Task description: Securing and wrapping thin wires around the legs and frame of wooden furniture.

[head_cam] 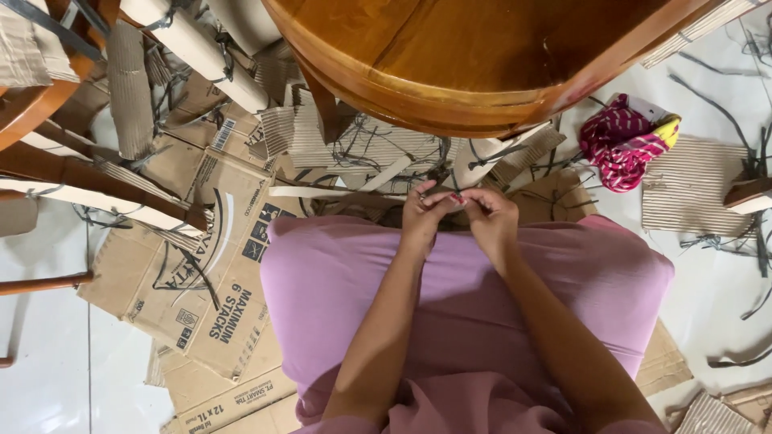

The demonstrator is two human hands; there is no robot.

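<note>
Many flattened cardboard boxes [193, 273] litter white tiled floor [48, 354] beneath wooden table [482, 56].

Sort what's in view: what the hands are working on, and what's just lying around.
In hand:
left hand and right hand, fingertips pinched together on something small, too small to identify
wrapped chair leg and dark straps just beyond them

Lying about:
flattened cardboard box
pink patterned cloth
corrugated sheet

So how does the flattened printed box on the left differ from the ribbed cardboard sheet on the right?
The flattened printed box is smooth-faced, printed and creased, and lies partly under the person's pink-clad lap. The ribbed cardboard sheet is bare, corrugated-side up, unprinted, and lies apart beside a pink patterned cloth. Both are brown cardboard lying flat on the white floor.
</note>
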